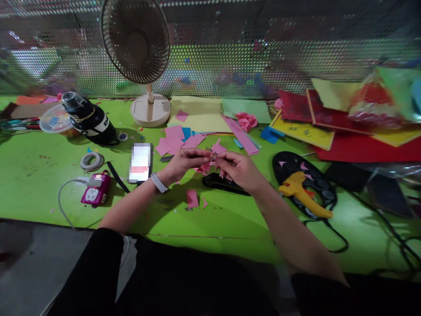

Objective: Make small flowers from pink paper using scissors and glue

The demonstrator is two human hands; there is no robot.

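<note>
Over the middle of the green table [131, 221], my left hand [187, 162] and my right hand [235, 166] meet at their fingertips. Both are closed in a pinch around something small and thin, too small to name. Pink paper pieces [173, 139] lie just beyond my left hand, and crumpled pink bits show under the fingers. A long black object [225, 182], perhaps a stapler, rests below my right hand and is partly covered by it. Nearer to me lies a small pink paper rectangle [192, 198].
On the left stand a fan [150, 109], a black bottle [90, 118], a phone [140, 162], a tape roll [91, 162] and a purple power adapter [96, 189]. To the right, a yellow glue gun [304, 193] lies on a black tray [283, 166], with cables and stacked coloured sheets [355, 147] beyond.
</note>
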